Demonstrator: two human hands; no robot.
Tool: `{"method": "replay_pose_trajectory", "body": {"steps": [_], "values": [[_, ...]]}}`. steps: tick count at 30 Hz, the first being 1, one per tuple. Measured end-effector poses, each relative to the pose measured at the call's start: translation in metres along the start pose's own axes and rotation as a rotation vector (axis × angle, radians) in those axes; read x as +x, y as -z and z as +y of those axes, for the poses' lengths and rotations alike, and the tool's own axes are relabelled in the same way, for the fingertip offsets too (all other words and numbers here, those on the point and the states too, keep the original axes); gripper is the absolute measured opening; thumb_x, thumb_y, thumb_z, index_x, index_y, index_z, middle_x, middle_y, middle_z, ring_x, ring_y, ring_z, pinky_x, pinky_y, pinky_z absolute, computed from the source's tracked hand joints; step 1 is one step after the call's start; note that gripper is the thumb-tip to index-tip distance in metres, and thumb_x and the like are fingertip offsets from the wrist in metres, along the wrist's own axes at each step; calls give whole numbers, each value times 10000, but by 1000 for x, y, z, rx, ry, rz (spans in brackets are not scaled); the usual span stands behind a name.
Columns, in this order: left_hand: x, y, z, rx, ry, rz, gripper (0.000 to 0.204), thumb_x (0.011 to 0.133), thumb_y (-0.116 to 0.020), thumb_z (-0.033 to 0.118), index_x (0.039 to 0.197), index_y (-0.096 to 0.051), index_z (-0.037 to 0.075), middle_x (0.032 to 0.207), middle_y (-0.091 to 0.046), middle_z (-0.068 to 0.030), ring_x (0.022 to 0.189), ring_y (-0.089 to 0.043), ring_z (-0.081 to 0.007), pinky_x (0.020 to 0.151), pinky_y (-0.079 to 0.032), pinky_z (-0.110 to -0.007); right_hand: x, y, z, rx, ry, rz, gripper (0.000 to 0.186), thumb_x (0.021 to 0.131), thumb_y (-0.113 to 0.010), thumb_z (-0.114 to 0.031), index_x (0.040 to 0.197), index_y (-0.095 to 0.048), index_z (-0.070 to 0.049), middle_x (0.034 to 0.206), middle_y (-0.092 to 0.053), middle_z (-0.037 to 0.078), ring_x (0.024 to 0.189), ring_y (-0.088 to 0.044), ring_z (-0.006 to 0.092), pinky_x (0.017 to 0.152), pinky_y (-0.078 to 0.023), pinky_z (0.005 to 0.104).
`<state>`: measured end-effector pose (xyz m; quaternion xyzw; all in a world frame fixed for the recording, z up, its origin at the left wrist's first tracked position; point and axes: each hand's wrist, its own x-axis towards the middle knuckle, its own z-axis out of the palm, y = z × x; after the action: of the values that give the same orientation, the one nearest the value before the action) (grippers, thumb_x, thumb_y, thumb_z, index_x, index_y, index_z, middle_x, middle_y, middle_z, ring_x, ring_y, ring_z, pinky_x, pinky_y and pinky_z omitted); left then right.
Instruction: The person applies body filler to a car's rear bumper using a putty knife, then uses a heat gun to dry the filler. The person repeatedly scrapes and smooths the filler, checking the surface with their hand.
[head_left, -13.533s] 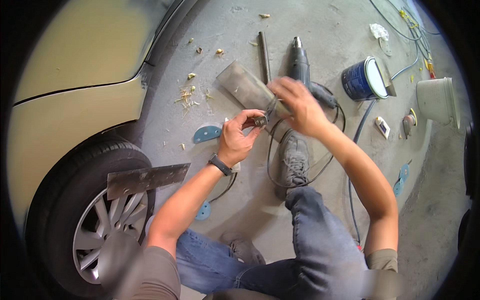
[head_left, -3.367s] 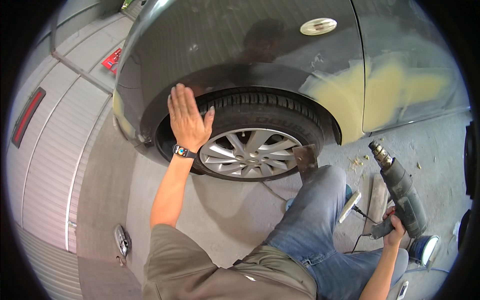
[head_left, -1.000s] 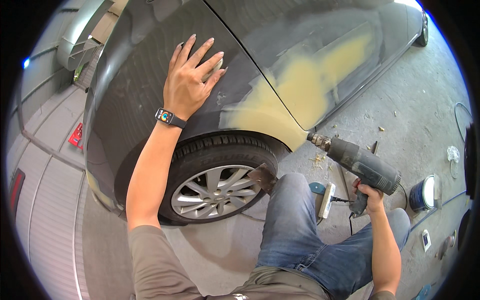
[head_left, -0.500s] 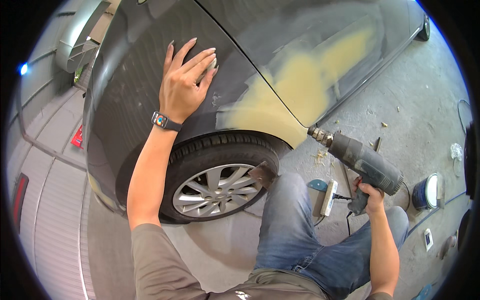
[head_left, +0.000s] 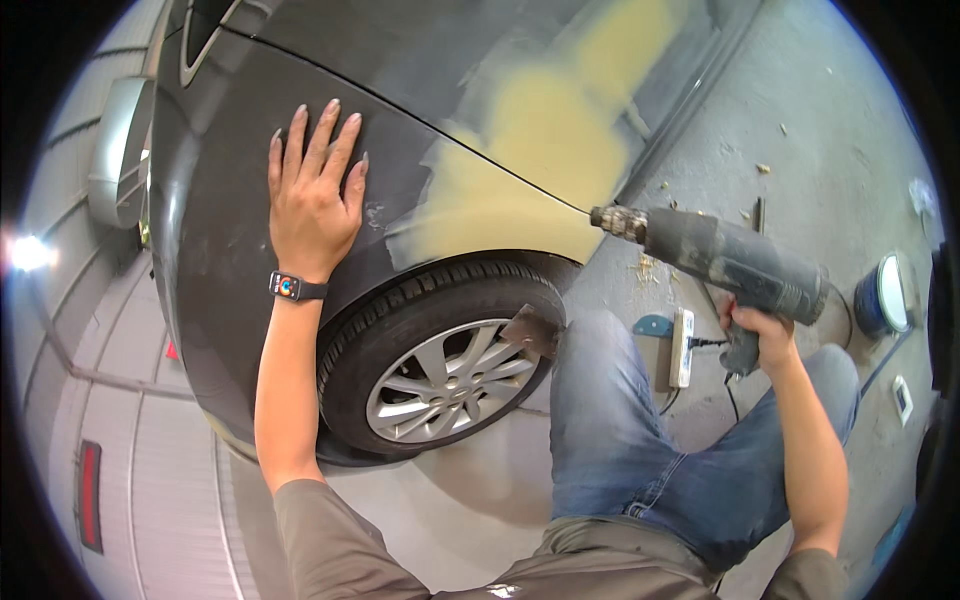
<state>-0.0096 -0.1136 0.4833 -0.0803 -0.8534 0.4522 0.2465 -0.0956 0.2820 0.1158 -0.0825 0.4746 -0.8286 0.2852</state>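
I had the left hand [head_left: 314, 218] spread open against the fender [head_left: 222, 190]; the right hand [head_left: 768, 334] gripped a heat gun [head_left: 735, 256], its nozzle [head_left: 620, 223] near the fender's lower corner.

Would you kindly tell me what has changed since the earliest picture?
The heat gun, then lying on the floor, has been lifted and is gripped by the right hand. The left hand has let go of the dark plug and now spreads over the dark fender. The blue tin remains on the floor.
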Motion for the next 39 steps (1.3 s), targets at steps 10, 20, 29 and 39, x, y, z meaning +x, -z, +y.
{"method": "replay_pose_trajectory", "body": {"steps": [10,20,29,39], "values": [[-9,6,42,-11,-180,-193,568,962,-613,353,1498,-525,190,1619,-406,-20,1511,-322,-294,1240,-234,-473,-2,-11,-4,-125,46,1,133,784,-679,-47,899,-726,2,858,-716,72,777,-663,156,731,-535,306],[-33,-15,87,-84,-281,-340,634,973,-601,394,1555,-440,200,1671,-304,5,1551,-237,-255,1283,-155,-439,-15,-8,-11,-106,31,10,148,779,-659,-29,910,-718,4,862,-713,77,794,-663,156,748,-537,312],[-25,-17,95,3,-311,-410,644,1006,-522,462,1581,-390,205,1674,-288,24,1554,-217,-232,1297,-102,-426,-14,-6,-12,-41,32,5,209,810,-656,-36,1010,-694,13,916,-712,107,812,-666,187,768,-533,328],[8,-47,128,79,-492,-363,627,1036,-445,498,1593,-362,222,1699,-215,37,1581,-123,-208,1303,-43,-446,-10,0,-6,-87,35,12,192,822,-670,-51,1001,-699,12,934,-718,104,827,-670,184,785,-536,323]]}}
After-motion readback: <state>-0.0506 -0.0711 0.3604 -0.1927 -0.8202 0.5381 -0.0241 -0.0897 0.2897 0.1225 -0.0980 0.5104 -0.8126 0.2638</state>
